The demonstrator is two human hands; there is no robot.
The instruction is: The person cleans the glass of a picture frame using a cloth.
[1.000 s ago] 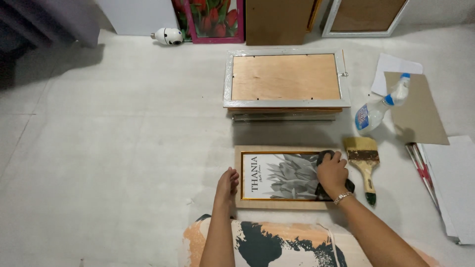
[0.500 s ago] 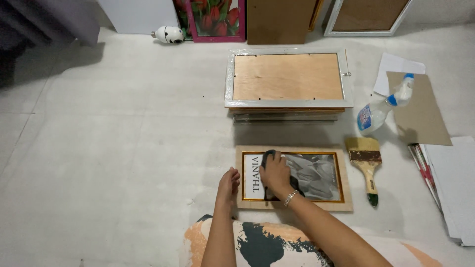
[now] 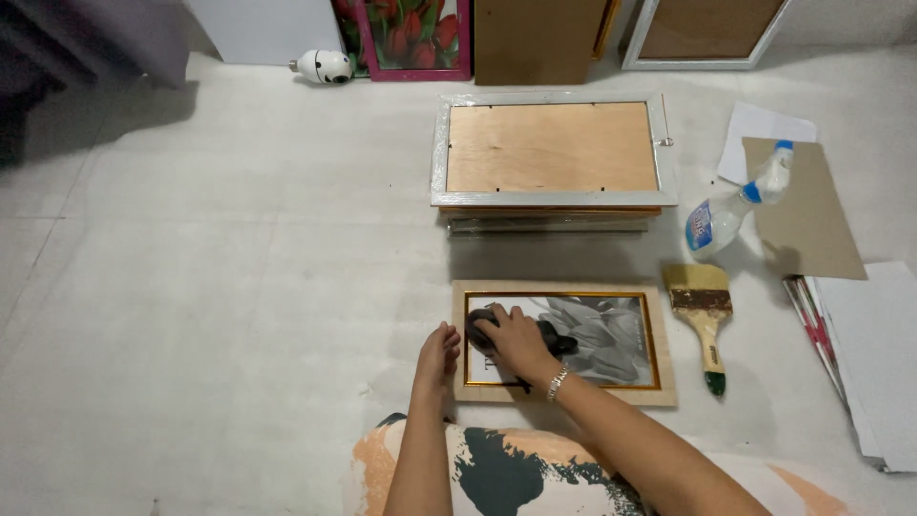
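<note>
A wooden picture frame with a gold inner border lies flat on the floor, a black-and-white picture under its glass. My right hand presses a dark cloth onto the left part of the glass. At the frame's left edge, my left hand rests flat on the floor, holding nothing, its fingers together.
Behind it, a stack of frames lies face down, its plywood back up. To the right lie a wide paintbrush, a spray bottle, a sheet of cardboard and some papers. More frames lean on the far wall.
My right hand has slid the cloth from the right side of the glass across to the left side. The left hand has stayed at the frame's left edge.
</note>
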